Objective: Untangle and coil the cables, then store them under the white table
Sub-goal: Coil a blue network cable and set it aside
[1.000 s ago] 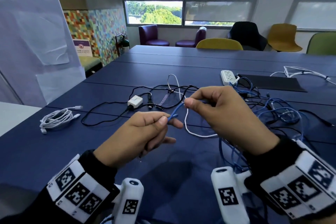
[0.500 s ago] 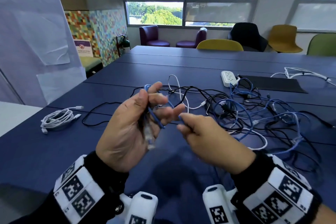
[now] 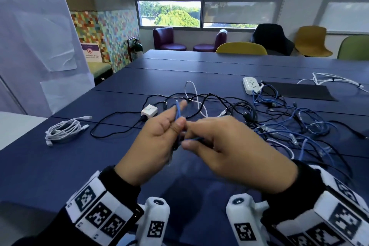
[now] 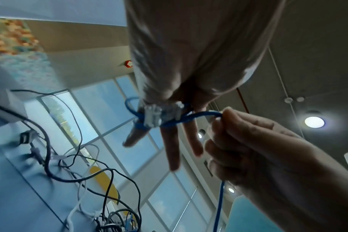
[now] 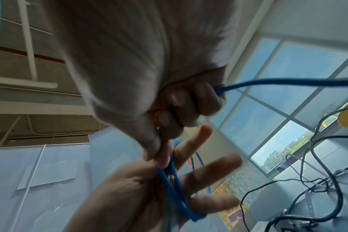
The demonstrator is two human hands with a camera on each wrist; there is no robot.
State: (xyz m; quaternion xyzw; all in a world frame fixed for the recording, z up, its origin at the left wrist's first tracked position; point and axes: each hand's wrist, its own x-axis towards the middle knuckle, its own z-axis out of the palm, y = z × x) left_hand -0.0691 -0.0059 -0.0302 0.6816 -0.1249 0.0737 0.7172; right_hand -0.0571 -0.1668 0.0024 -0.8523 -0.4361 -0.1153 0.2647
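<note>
A thin blue cable (image 3: 177,110) is wound in loops round the straight fingers of my left hand (image 3: 175,120), and the thumb pinches it there. In the left wrist view the cable (image 4: 200,114) crosses the fingers beside two clear plugs (image 4: 161,114). My right hand (image 3: 189,138) sits close against the left, its fingers curled round the same cable (image 5: 218,91), which trails off to the right. The loops (image 5: 173,185) also show in the right wrist view. A tangle of blue, black and white cables (image 3: 279,124) lies on the blue table (image 3: 99,166) to the right.
A coiled white cable (image 3: 63,130) lies at the left of the table, near the corner of a white table (image 3: 16,126). A white adapter (image 3: 148,110), a power strip (image 3: 251,84), a black mat (image 3: 299,91) and more white cables (image 3: 335,80) lie farther back. Chairs stand behind.
The hands were apart with the blue cable stretched between them. The left hand then took loops round its fingers, and the right hand has carried the cable up against the left fingers.
</note>
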